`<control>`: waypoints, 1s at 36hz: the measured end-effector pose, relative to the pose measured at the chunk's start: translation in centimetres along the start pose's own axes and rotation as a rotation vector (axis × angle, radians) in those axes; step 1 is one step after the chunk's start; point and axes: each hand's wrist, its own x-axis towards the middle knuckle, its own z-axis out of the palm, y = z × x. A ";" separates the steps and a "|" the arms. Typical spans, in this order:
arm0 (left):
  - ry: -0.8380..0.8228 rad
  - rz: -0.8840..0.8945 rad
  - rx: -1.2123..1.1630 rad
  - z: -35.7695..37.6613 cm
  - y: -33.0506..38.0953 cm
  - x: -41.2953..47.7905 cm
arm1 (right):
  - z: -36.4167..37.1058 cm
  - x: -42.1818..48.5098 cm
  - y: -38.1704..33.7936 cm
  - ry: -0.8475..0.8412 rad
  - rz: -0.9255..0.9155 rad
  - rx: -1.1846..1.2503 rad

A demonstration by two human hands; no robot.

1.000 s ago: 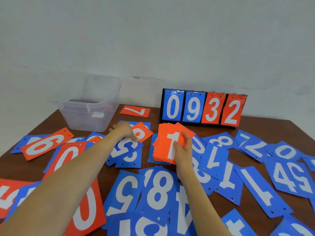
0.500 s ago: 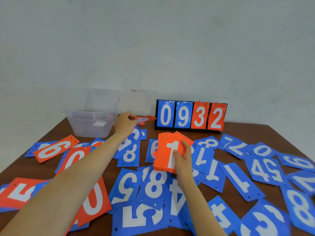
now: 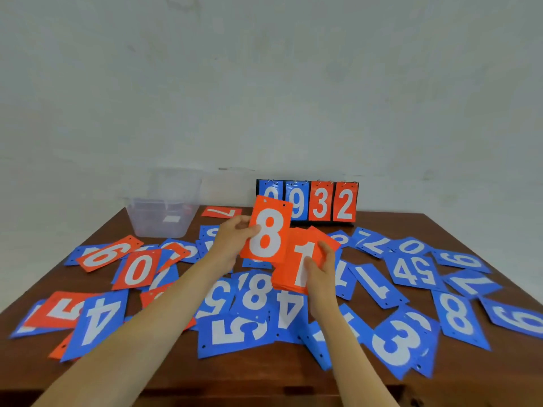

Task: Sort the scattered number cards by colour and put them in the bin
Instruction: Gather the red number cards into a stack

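Observation:
My left hand (image 3: 232,239) pinches an orange card with an 8 (image 3: 269,230), held upright above the table. Just to its right, my right hand (image 3: 318,268) grips a stack of orange cards (image 3: 293,259) with a 1 on top. The 8 card overlaps the stack's left edge. Many blue cards (image 3: 458,315) and some orange ones, such as a 0 (image 3: 138,268), a 6 (image 3: 110,254) and a 7 (image 3: 221,212), lie scattered on the brown table (image 3: 264,374). The clear plastic bin (image 3: 163,212) stands at the back left.
A black flip scoreboard (image 3: 320,202) reading 0932 stands at the table's back edge against the white wall. Blue cards overlap in heaps under and around both forearms. The table's front edge is near the bottom of the view.
My left hand lifted an orange 8 card from the far left-centre of the table and brought it back beside the stack. The right hand kept hold of the stack.

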 end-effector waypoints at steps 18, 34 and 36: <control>0.006 0.132 0.534 2.6 -5.0 -3.2 | 0.8 -0.6 0.9 -0.018 0.015 -0.051; -0.029 -0.129 0.993 -6.2 -9.6 20.0 | 10.9 13.1 3.6 -0.136 0.103 -0.144; -0.032 -0.116 1.055 -7.3 -10.4 23.0 | 12.4 14.9 4.3 -0.166 0.114 -0.160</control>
